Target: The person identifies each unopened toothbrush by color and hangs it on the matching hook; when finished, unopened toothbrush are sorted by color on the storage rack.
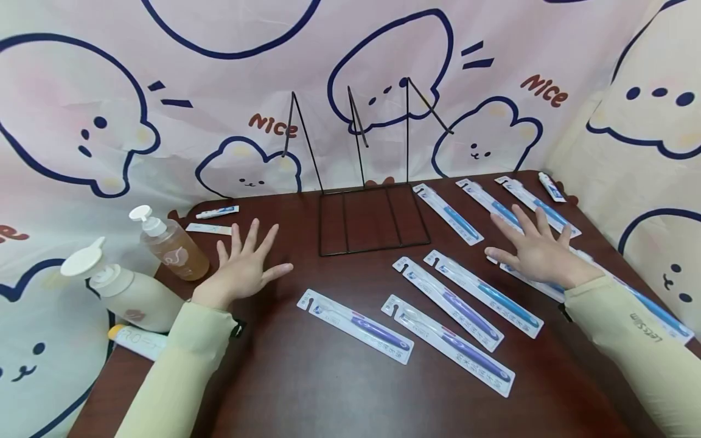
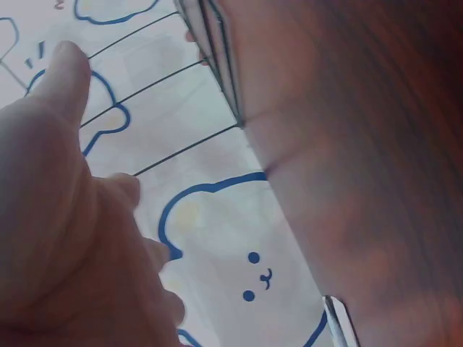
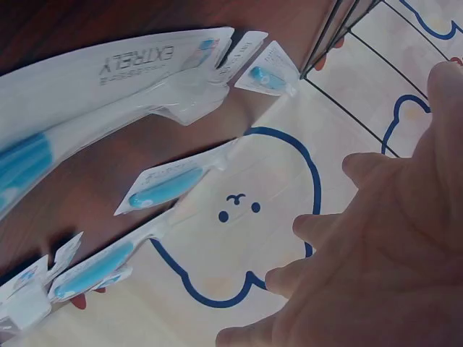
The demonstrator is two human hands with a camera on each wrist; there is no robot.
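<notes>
Brown table (image 1: 306, 389); left hand (image 1: 238, 271) spread, right hand (image 1: 539, 250) spread, seemingly above packaged toothbrushes (image 1: 489, 201).

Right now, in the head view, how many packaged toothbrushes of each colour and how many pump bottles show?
Purple-handled toothbrushes in flat white-backed packs: 3
Blue-handled toothbrushes in similar packs, some partly behind the right hand: 6
White-topped plastic pump bottles: 2
Total: 11
</notes>
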